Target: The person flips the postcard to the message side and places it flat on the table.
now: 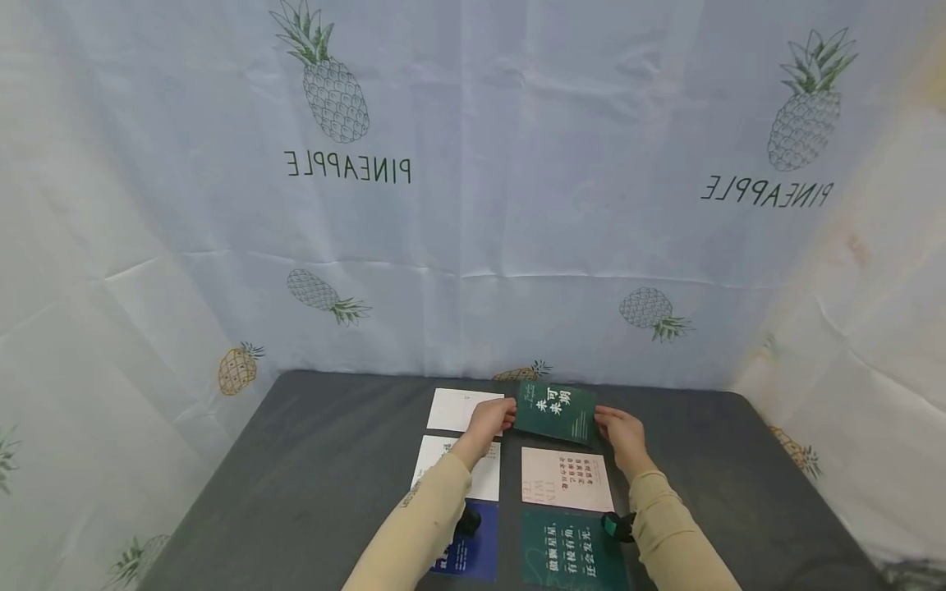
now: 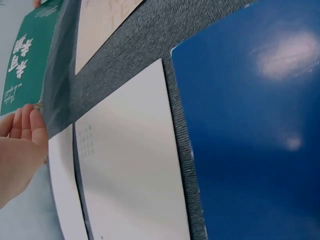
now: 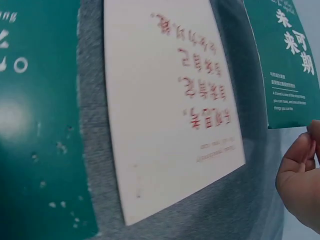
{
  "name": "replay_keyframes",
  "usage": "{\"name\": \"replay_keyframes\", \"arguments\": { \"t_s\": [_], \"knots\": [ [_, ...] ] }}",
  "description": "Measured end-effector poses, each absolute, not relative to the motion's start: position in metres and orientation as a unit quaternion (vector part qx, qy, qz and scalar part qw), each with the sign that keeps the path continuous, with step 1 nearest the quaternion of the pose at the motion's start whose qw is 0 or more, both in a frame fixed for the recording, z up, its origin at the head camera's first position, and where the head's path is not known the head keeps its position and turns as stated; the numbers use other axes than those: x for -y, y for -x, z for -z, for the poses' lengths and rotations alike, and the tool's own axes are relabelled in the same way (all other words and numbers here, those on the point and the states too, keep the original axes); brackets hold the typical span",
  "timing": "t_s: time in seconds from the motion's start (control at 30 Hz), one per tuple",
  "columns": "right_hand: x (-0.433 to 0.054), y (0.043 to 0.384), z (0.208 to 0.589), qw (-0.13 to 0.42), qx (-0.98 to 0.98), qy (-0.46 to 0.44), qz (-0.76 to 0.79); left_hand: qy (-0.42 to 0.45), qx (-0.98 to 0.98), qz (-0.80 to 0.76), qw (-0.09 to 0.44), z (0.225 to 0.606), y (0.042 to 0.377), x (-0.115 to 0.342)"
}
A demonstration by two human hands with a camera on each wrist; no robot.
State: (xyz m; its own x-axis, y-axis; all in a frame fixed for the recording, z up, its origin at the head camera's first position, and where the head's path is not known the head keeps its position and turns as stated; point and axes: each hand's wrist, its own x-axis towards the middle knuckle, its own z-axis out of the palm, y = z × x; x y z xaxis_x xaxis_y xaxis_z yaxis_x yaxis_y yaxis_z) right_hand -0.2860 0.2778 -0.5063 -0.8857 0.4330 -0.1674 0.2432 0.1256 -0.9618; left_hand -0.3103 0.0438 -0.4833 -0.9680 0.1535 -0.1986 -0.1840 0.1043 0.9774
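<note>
A dark green card [image 1: 556, 412] with white Chinese lettering is held between the two hands at the table's far side, its face toward the camera. The left hand [image 1: 489, 420] pinches its left edge, and the right hand [image 1: 623, 439] grips the opposite edge near a lower corner. From the right wrist view, the card [image 3: 286, 75] looks raised off the table. Just below it lies a pale pink card [image 1: 565, 478] with red lettering. Under the left forearm are a white card [image 1: 484, 476] and, farther back, another white card [image 1: 451, 409].
Nearest the person, a blue card [image 1: 484, 546] lies at left and a teal-green card [image 1: 543, 550] at right, each partly covered by an arm. The cards form two columns on the dark grey table [image 1: 296, 484]. A pineapple-print curtain [image 1: 488, 205] hangs behind.
</note>
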Motion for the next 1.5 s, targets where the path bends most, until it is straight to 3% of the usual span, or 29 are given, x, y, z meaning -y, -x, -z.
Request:
{"name": "replay_keyframes", "arguments": {
  "t_s": [0.2, 0.43, 0.9, 1.2, 1.5],
  "knots": [
    [-0.276, 0.284, 0.494, 0.077, 0.711, 0.197, -0.67, -0.007, -0.746, -0.656, 0.116, 0.481, 0.31, -0.045],
    [-0.272, 0.275, 0.472, 0.036, 0.641, 0.192, -0.743, -0.021, -0.733, -0.673, 0.1, 0.482, 0.308, -0.046],
    [-0.278, 0.272, 0.48, 0.032, 0.619, 0.188, -0.762, -0.03, -0.7, -0.703, 0.121, 0.484, 0.305, -0.042],
    [-0.279, 0.269, 0.488, 0.01, 0.684, 0.157, -0.712, -0.025, -0.727, -0.679, 0.096, 0.488, 0.305, -0.043],
    [-0.283, 0.274, 0.502, 0.036, 0.738, 0.182, -0.648, -0.056, -0.778, -0.618, 0.095, 0.497, 0.302, -0.048]
  ]
}}
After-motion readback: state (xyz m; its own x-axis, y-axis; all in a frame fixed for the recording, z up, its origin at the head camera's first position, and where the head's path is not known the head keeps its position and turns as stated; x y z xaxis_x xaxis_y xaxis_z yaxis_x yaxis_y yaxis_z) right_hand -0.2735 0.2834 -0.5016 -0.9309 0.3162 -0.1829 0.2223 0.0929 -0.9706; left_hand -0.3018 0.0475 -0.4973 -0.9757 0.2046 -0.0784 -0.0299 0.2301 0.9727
